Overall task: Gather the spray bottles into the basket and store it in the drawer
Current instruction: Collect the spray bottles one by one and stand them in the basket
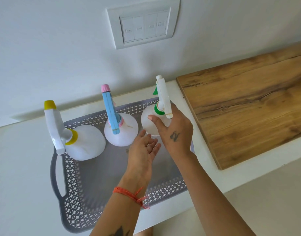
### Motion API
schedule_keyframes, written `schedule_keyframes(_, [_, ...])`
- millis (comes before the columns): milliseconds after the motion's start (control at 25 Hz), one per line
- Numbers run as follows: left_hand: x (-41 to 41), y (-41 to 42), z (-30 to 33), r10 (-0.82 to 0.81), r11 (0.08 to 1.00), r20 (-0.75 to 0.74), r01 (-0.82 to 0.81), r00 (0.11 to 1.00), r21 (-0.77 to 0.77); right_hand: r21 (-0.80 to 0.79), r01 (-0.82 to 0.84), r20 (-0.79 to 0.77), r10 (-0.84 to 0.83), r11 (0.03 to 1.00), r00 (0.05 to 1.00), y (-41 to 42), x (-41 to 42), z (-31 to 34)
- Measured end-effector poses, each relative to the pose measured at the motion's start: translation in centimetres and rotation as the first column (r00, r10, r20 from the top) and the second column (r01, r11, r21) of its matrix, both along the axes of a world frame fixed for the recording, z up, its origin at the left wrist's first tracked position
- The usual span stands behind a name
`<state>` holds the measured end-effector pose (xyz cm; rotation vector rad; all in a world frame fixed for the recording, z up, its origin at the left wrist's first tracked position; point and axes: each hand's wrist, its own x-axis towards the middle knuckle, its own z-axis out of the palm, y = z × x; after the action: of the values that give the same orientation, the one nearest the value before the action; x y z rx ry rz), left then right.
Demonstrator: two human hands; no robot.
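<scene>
Behind right hand (176, 132), green-collared bottle (149, 123) half-hidden

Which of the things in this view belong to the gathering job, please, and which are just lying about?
Part of the job:
- grey perforated plastic basket
- white bottle with yellow sprayer
- white bottle with blue and pink sprayer
- white bottle with green-collared sprayer, held by the right hand
- left hand, open beside it

Just lying about:
- wooden board
- white wall switch panel
</scene>
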<state>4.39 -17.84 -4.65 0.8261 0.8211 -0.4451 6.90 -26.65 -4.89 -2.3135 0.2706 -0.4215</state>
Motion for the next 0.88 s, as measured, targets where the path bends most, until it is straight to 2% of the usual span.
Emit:
schedule_keyframes(120, [-0.5,-0.3,0.4,0.018,0.998,-0.010,-0.017,1.000,0.067,0.003,-0.058,-0.107,0.058,0.998,0.993,-0.5,-0.2,-0.1])
schedule_keyframes(240, [-2.8,-1.5,1.6,0.005,0.965,0.025,-0.012,1.000,0.264,0.086,-0.037,-0.127,0.048,0.996,0.991,-2.4,-2.3,0.5])
schedule_keyframes(320, [-5.1,-3.4,2.8,-0.018,0.929,0.126,-0.030,0.992,0.369,0.184,0.054,-0.077,-0.041,0.981,0.996,-4.2,-4.6,1.4])
schedule_keyframes(400, [-7.5,-6.1,4.1,-0.077,0.919,0.251,-0.029,0.965,0.394,0.297,0.134,-0.045,-0.127,0.945,0.991,-6.5,-7.3,2.3])
schedule_keyframes(480, [-9.8,-9.6,5.1,-0.182,0.917,0.330,0.039,0.926,0.397,0.393,0.206,-0.038,-0.208,0.896,0.977,-9.5,-10.5,3.1])
schedule_keyframes(600, [-13.7,-16.3,5.9,-0.339,0.894,0.342,0.187,0.876,0.406,0.468,0.324,-0.058,-0.337,0.823,0.940,-15.8,-16.8,3.8])
schedule_keyframes(720, [-18.8,-24.0,6.2,-0.496,0.832,0.330,0.331,0.803,0.444,0.501,0.466,-0.075,-0.500,0.729,0.863,-23.1,-24.3,4.1])
schedule_keyframes(880, [-27.8,-34.0,6.0,-0.677,0.721,0.320,0.511,0.662,0.468,0.536,0.609,-0.091,-0.677,0.584,0.730,-31.9,-35.4,3.7])
